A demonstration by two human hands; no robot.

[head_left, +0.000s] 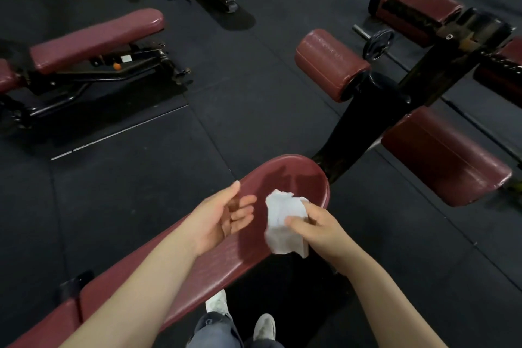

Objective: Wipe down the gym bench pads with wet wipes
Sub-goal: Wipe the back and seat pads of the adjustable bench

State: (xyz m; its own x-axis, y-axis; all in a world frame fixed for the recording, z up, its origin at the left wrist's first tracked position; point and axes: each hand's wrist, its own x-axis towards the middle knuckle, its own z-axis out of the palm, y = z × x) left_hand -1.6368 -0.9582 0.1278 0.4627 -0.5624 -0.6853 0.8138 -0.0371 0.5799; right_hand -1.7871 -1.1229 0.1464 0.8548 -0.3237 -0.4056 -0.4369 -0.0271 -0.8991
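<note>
Right hand, at lower centre of the frame, has its fingers pinching a crumpled white wet wipe just above the rounded end of the long maroon padded bench; the left hand hovers beside it, released and holding nothing. Wiping seems paused to refold the wipe, so next it likely needs pressing flat onto the pad.

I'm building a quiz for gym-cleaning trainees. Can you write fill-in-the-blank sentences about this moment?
1. The wet wipe is held by the ____ hand.
2. The left hand holds ____.
3. Both hands hover over a bench pad coloured ____.
4. The floor is coloured ____.

Missing words: right; nothing; maroon; black.
</note>
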